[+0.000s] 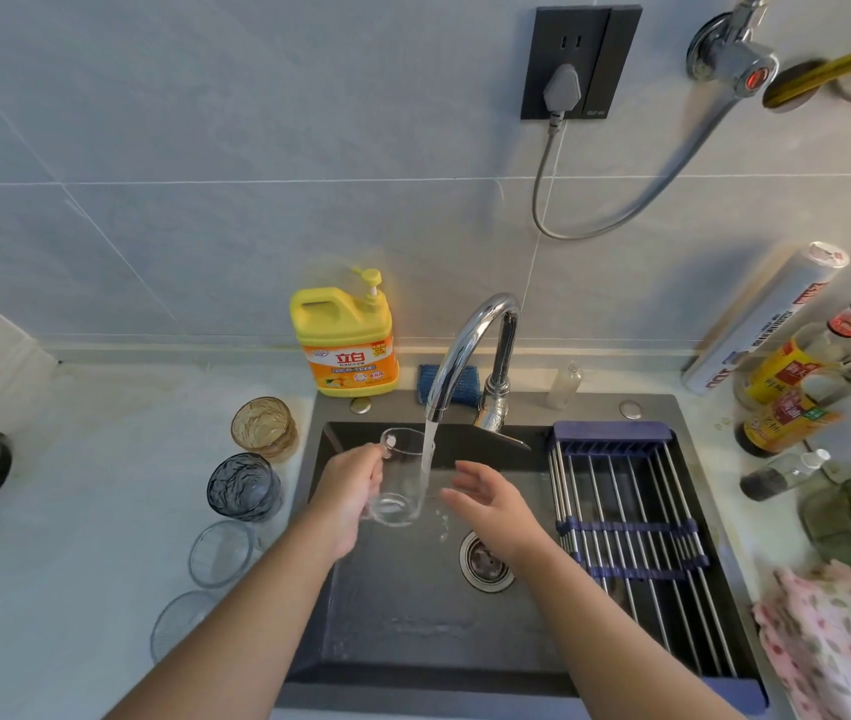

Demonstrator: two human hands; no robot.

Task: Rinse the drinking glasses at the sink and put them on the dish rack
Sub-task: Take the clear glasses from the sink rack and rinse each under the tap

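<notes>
Head view: left hand (348, 491) grips clear glass (402, 478) (under running water); right hand (491, 504) spread wide.

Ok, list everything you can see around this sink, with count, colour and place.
Sink: one, dark, centre
Tap: one, chrome, behind it, running
Held glass: one, clear, under the stream
Amber glass: one, amber, counter left of sink
Blue-grey glass: one, blue-grey, nearer than the amber
Clear glasses: two, clear, nearest on that counter
Dish rack: one, blue and steel, across sink's right side
Detergent bottle: one, yellow, behind sink's left corner
Sponge: one, blue, behind tap
Floral cloth: one, pink, lower right
Left hand: grips the glass
Right hand: open, right of the stream
</notes>
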